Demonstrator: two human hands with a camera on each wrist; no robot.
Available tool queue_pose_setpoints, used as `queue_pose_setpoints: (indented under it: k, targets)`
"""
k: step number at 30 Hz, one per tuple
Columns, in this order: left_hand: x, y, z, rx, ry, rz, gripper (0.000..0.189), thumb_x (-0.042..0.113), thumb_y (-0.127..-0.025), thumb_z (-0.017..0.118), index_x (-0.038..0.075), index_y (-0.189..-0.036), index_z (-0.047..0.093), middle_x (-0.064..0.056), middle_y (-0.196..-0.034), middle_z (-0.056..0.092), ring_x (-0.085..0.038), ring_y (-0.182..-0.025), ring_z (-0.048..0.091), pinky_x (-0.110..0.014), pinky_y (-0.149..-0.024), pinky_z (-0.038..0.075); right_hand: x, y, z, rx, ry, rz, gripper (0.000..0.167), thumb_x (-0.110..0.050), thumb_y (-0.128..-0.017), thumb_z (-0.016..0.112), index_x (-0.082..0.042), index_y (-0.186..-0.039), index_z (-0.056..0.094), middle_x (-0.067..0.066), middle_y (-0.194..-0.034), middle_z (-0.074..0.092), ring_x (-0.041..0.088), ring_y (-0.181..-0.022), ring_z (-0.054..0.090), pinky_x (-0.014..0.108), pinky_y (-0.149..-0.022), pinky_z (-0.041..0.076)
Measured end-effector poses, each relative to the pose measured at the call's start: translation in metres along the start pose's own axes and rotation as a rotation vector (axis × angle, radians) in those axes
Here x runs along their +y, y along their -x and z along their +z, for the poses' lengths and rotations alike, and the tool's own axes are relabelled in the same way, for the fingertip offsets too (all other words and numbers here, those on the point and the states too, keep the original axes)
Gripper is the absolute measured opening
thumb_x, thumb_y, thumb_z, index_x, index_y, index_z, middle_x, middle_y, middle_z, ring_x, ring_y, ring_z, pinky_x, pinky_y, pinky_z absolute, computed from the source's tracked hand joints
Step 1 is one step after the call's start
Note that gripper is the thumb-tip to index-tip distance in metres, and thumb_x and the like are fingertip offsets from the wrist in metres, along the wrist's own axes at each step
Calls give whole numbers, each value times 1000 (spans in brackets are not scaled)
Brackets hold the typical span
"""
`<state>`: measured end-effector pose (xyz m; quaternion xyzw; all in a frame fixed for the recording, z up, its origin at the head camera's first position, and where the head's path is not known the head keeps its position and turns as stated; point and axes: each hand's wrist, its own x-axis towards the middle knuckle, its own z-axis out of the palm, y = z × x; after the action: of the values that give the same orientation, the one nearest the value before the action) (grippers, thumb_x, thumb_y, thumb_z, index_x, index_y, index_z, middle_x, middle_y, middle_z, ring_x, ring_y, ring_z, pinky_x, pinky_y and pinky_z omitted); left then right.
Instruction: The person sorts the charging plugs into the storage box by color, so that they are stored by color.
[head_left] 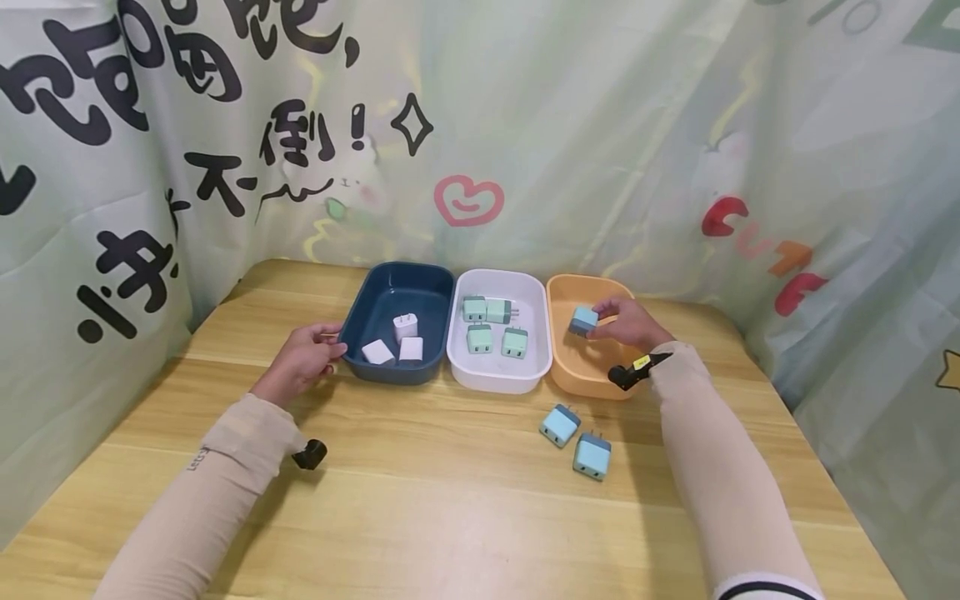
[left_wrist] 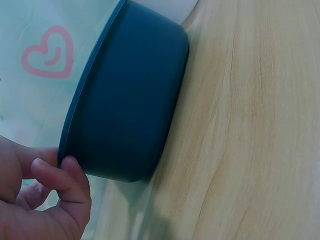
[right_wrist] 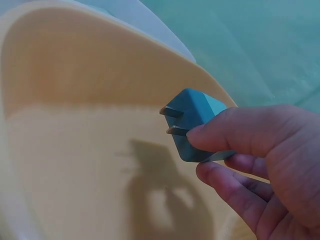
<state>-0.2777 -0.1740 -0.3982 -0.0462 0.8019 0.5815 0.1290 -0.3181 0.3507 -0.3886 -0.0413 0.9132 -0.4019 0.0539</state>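
Between thumb and fingers, my right hand (head_left: 632, 323) pinches a blue two-prong charger plug (head_left: 583, 321) over the orange tray (head_left: 564, 367). In the right wrist view the metal prongs of this charger plug (right_wrist: 194, 120) point left, and its shadow falls on the tray floor. My left hand (head_left: 302, 360) grips the left rim of the dark blue tray (head_left: 397, 374), thumb and fingers on either side of the edge, as the left wrist view also shows. White charger plugs (head_left: 405, 325) lie inside that dark blue tray.
The white tray (head_left: 498, 382) stands between the other two and holds several green charger plugs (head_left: 514, 342). Two more blue charger plugs (head_left: 592, 456) lie on the wooden table (head_left: 420, 500) in front of the orange tray. A printed curtain (head_left: 585, 150) hangs behind and at both sides.
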Motion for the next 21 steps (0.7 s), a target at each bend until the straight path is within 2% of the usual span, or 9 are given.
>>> queue_pose_setpoints:
  k: [7, 13, 17, 21]
  targets:
    - [2, 0, 1, 8, 6, -9, 51, 2, -99, 51, 4, -148, 37, -17, -126, 44, -16, -72, 52, -23, -57, 46, 0, 1, 0, 5, -43, 3, 42, -5, -84, 73, 9, -116, 50, 27, -116, 53, 35, -107, 50, 32, -82, 43]
    - [3, 2, 4, 3, 37, -9, 52, 1, -98, 52, 1, -148, 36, -18, -127, 42, -19, -80, 52, -22, -58, 46, 0, 7, -4, 4, -40, 7, 40, -5, -87, 69, 9, -118, 49, 29, -122, 51, 38, -112, 49, 38, -85, 43]
    - [4, 3, 4, 5, 40, -4, 52, 0, -98, 51, 1, -148, 35, -18, -128, 41, -20, -82, 53, -21, -57, 46, -1, 15, -7, -6, -39, -26, 40, -6, -87, 70, 7, -119, 49, 28, -123, 51, 39, -112, 52, 40, -87, 45]
    - [4, 3, 4, 7, 35, -2, 52, 1, -98, 51, 0, -148, 35, -19, -129, 41, -19, -82, 53, -21, -57, 46, -5, 29, -8, -19, -59, -87, 42, -6, -86, 72, 7, -119, 49, 28, -123, 51, 39, -108, 56, 35, -86, 48]
